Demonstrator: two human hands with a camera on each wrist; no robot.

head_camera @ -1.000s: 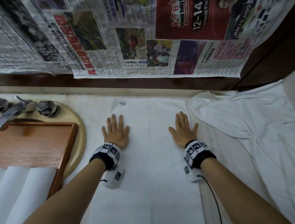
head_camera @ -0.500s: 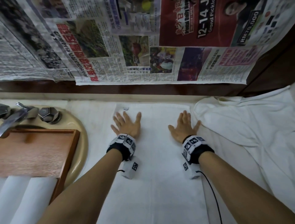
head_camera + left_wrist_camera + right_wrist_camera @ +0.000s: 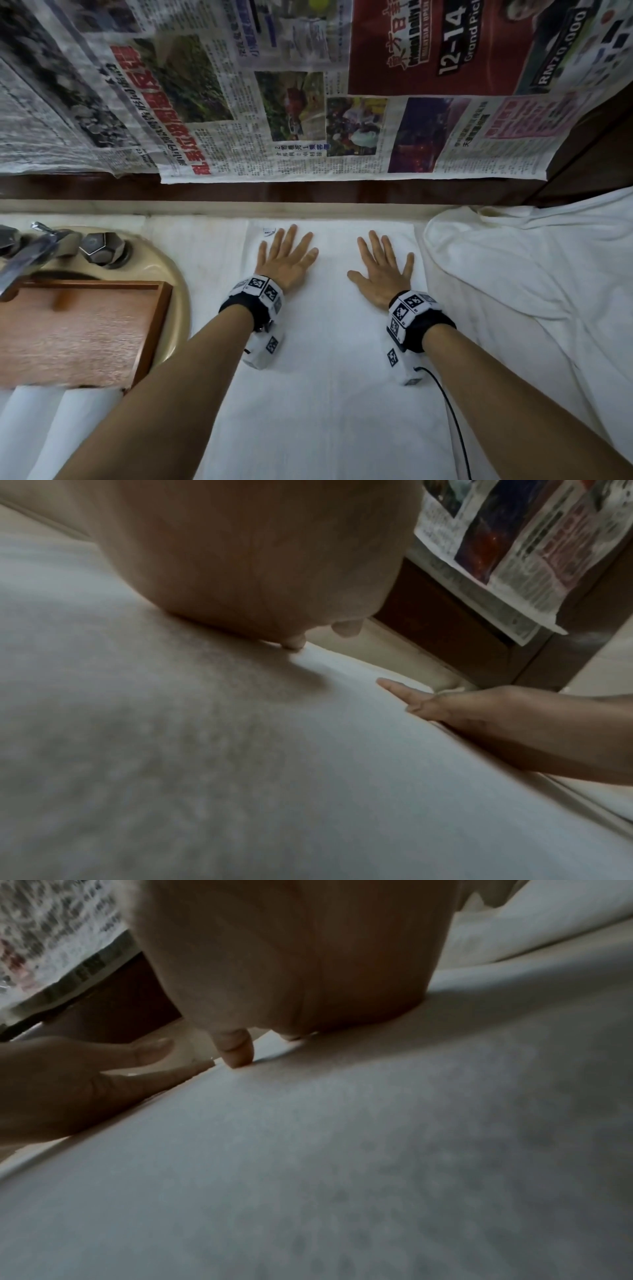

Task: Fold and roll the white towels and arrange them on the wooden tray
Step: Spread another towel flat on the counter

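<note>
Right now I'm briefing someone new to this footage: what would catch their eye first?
Both hands, the left hand and right hand, lie flat with fingers spread on a folded white towel at the centre of the counter. Behind them, colourful newspaper sheets cover the wall. At the left, a wooden tray sits over the sink by the tap, with rolled towels at its near end; a crumpled towel lies at the right.
</note>
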